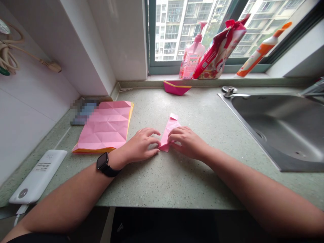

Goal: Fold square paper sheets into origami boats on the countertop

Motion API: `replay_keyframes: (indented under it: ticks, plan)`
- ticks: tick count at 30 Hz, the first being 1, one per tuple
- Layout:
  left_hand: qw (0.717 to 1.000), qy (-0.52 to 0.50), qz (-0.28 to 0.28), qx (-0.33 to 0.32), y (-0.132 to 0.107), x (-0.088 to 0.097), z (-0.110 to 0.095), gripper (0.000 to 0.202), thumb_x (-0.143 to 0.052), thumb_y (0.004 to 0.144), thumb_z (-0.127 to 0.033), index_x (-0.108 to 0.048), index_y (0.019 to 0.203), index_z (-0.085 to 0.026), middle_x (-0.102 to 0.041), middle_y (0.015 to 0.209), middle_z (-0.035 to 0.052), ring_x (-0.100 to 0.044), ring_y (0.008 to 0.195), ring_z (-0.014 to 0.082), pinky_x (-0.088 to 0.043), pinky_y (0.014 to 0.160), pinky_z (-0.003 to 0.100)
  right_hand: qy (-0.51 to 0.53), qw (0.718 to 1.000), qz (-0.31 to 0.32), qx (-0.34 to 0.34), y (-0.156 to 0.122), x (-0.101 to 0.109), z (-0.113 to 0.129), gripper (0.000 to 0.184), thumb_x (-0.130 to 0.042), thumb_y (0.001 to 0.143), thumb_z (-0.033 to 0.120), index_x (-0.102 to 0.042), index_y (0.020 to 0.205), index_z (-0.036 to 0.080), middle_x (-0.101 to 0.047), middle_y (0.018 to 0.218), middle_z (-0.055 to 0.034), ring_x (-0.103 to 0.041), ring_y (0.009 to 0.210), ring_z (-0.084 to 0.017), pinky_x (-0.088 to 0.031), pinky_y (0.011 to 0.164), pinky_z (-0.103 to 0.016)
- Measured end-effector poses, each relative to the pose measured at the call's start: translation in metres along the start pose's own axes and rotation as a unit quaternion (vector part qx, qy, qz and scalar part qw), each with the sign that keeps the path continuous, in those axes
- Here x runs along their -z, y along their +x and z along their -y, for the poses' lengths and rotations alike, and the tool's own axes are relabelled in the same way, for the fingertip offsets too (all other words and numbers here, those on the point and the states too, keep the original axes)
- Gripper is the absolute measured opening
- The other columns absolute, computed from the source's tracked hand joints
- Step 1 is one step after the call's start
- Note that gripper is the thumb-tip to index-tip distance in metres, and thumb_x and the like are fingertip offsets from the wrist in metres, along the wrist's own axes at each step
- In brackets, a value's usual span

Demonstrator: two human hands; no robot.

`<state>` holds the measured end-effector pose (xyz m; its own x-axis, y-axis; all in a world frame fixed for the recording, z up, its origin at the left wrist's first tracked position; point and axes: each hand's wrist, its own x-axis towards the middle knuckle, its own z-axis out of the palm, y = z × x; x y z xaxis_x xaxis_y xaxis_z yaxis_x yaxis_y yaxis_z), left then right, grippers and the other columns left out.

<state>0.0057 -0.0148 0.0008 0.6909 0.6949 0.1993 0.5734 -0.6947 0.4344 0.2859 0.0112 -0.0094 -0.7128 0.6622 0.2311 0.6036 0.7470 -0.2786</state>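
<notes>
Folded pink paper strip (170, 130) lies at 12 o'clock on speckled green countertop (167, 182), between hands. Light, soft, creases easily: hold by edges. Right hand (187, 142) narrow, fingers over it; left hand (141, 145) curled at lower corner, grip unclear.

I saw a pink pump bottle (192, 55) and red pouch (219, 50) on the windowsill (164, 77), a steel sink (275, 128) to my right.

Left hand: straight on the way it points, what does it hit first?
Probably the folded pink paper strip, whose lower tip sits right at the left hand's fingertips. The right hand lies just beyond. Exact contact is hard to judge from this view.
</notes>
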Motion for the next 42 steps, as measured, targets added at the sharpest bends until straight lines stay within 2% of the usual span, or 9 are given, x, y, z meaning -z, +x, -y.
replay_keyframes:
  ticks: [3, 8, 13, 17, 23, 27, 31, 37, 42]
  plan:
    - [0.998, 0.008, 0.014, -0.053, 0.0, 0.002, 0.003, 0.019, -0.08, 0.1, -0.024, -0.082, 0.119, -0.026, -0.069, 0.157, 0.0095, -0.063, 0.145, 0.0331, -0.046, 0.127, 0.056, 0.001, 1.0, -0.016, 0.017, -0.002, 0.001, -0.005, 0.009, -0.075, 0.1, 0.02, -0.079, 0.098, 0.027, -0.083, 0.108, -0.0032, -0.075, 0.102, -0.024, -0.049, 0.096, -0.041]
    - [0.994, -0.012, 0.047, -0.099, 0.002, 0.005, 0.003, 0.027, -0.073, 0.102, -0.02, -0.077, 0.129, -0.023, -0.078, 0.144, 0.0096, -0.069, 0.139, 0.0308, -0.042, 0.129, 0.055, 0.002, 0.999, -0.027, 0.037, -0.003, -0.003, -0.004, 0.004, -0.079, 0.099, 0.024, -0.08, 0.1, 0.028, -0.081, 0.106, -0.0032, -0.075, 0.101, -0.025, -0.049, 0.093, -0.041]
    - [0.994, -0.049, 0.047, -0.082, 0.004, 0.008, -0.001, 0.038, -0.057, 0.104, -0.009, -0.074, 0.134, -0.024, -0.077, 0.142, 0.009, -0.07, 0.134, 0.0273, -0.049, 0.125, 0.05, 0.011, 0.999, -0.026, 0.022, -0.002, -0.006, -0.002, 0.004, -0.078, 0.102, 0.026, -0.08, 0.099, 0.028, -0.081, 0.105, -0.0036, -0.073, 0.104, -0.026, -0.049, 0.095, -0.041]
    - [0.997, -0.058, 0.036, -0.04, 0.004, 0.01, -0.001, 0.06, -0.051, 0.094, 0.002, -0.07, 0.144, -0.025, -0.075, 0.139, 0.0094, -0.067, 0.134, 0.0261, -0.054, 0.121, 0.046, 0.011, 1.0, -0.02, -0.004, 0.0, -0.008, -0.001, 0.006, -0.077, 0.102, 0.025, -0.079, 0.097, 0.027, -0.081, 0.108, -0.0044, -0.072, 0.105, -0.026, -0.048, 0.092, -0.04]
    - [0.997, -0.042, 0.055, -0.044, 0.003, 0.011, 0.001, 0.067, -0.05, 0.084, 0.006, -0.072, 0.138, -0.027, -0.078, 0.135, 0.0052, -0.065, 0.14, 0.0267, -0.047, 0.128, 0.051, -0.01, 0.998, -0.044, -0.041, 0.004, -0.014, 0.005, 0.014, -0.078, 0.103, 0.031, -0.074, 0.091, 0.025, -0.079, 0.103, -0.0058, -0.071, 0.101, -0.026, -0.048, 0.086, -0.038]
    - [0.996, -0.018, 0.059, -0.061, 0.002, 0.01, 0.003, 0.073, -0.052, 0.084, 0.006, -0.071, 0.144, -0.029, -0.078, 0.141, 0.0031, -0.063, 0.142, 0.0275, -0.039, 0.133, 0.056, -0.018, 0.997, -0.054, -0.049, 0.005, -0.016, 0.006, 0.015, -0.08, 0.102, 0.032, -0.073, 0.09, 0.024, -0.078, 0.1, -0.0064, -0.071, 0.099, -0.026, -0.048, 0.086, -0.038]
    - [0.994, 0.011, 0.065, -0.093, 0.0, 0.008, 0.007, 0.074, -0.055, 0.083, 0.006, -0.073, 0.145, -0.031, -0.076, 0.149, 0.0011, -0.062, 0.143, 0.0279, -0.032, 0.137, 0.061, -0.023, 0.997, -0.05, -0.053, 0.006, -0.015, 0.007, 0.011, -0.081, 0.099, 0.027, -0.074, 0.091, 0.025, -0.079, 0.103, -0.0065, -0.071, 0.101, -0.026, -0.048, 0.089, -0.039]
    - [0.993, 0.06, 0.038, -0.093, -0.002, 0.005, 0.009, 0.062, -0.066, 0.087, 0.0, -0.08, 0.137, -0.033, -0.067, 0.156, 0.0081, -0.061, 0.142, 0.0314, -0.044, 0.129, 0.06, -0.045, 0.996, -0.035, -0.067, 0.007, -0.015, 0.009, 0.01, -0.083, 0.096, 0.027, -0.075, 0.091, 0.024, -0.078, 0.106, -0.0073, -0.071, 0.105, -0.027, -0.047, 0.093, -0.039]
    - [0.993, 0.066, 0.037, -0.089, -0.002, 0.005, 0.007, 0.048, -0.069, 0.096, -0.008, -0.083, 0.133, -0.033, -0.068, 0.153, 0.0095, -0.063, 0.139, 0.0318, -0.043, 0.13, 0.063, -0.053, 0.995, -0.041, -0.069, 0.007, -0.016, 0.01, 0.005, -0.08, 0.098, 0.028, -0.078, 0.101, 0.026, -0.079, 0.108, -0.0065, -0.071, 0.104, -0.027, -0.046, 0.095, -0.04]
